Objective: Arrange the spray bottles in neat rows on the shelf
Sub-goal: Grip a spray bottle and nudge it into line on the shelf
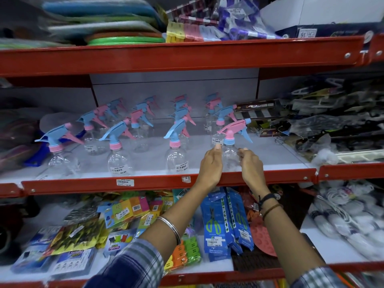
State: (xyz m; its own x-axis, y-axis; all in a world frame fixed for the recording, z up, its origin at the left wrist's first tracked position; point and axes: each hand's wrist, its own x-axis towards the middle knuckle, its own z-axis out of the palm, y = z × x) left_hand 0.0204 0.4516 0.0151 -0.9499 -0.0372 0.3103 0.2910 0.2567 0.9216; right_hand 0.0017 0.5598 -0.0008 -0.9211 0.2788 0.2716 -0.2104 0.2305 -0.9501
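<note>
Several clear spray bottles with pink and blue trigger heads stand in rows on the middle shelf [145, 181], which has a red front lip. The front right bottle [230, 154] has a pink trigger head and a blue collar. My left hand [211, 165] is pressed against its left side and my right hand [250, 165] against its right side, so both hands grip it upright near the shelf's front edge. Another front bottle [176, 161] stands just left of it, and a third [119, 161] further left.
Dark packaged goods [332, 125] crowd the shelf's right end. Below hang scissor packs [218, 221] and colourful packets [133, 210]. The upper shelf [187, 55] carries mats and clip packs. White shelf surface shows right of the held bottle.
</note>
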